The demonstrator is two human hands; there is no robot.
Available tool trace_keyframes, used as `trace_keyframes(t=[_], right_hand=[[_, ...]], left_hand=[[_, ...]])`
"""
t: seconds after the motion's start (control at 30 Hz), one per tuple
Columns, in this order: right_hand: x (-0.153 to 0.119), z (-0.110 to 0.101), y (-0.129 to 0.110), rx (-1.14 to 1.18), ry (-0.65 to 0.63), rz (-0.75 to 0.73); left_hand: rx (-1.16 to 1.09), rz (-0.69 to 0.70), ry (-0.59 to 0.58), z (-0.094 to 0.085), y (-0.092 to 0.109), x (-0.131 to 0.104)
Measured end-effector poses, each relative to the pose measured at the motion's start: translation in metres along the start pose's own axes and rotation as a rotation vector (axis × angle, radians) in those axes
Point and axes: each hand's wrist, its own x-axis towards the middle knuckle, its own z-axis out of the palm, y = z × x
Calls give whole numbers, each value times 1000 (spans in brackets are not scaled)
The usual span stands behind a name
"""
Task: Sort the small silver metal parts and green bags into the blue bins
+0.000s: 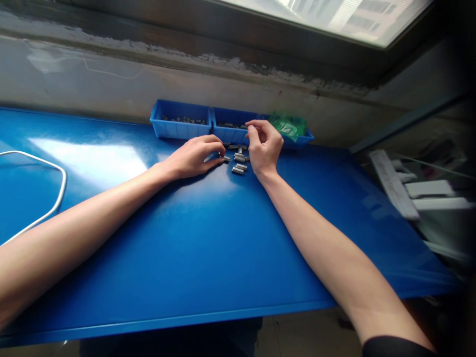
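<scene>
Several small metal pieces (240, 157) lie in a loose group on the blue table, in front of the middle bin. My left hand (201, 156) rests at the left of the group, thumb and fingers closed around one metal piece (226, 158) at its fingertips. To the right of the group, my right hand (265, 144) is raised before the bins with its fingers curled in a pinch. Whatever is between its fingertips is too small to make out.
Against the wall stand a left blue bin (182, 130) and a middle blue bin (228, 135) with metal parts, and a right blue bin (303, 141) holding green plastic (288, 125). A white cable (63, 183) curves over the table's left. White objects (429, 188) stand beyond the right edge.
</scene>
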Motion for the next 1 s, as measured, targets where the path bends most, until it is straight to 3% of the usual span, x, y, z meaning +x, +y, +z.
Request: trace_keyframes(t=[0.5, 0.8, 1.0], right_hand=[[-1, -1, -5, 32, -41, 23], [-2, -2, -9, 20, -64, -6], [-4, -6, -25, 50, -182, -2]], left_hand=[[-16, 11, -14, 3, -6, 2], [-17, -14, 65, 0, -1, 1], [-27, -57, 137, 0, -4, 1]])
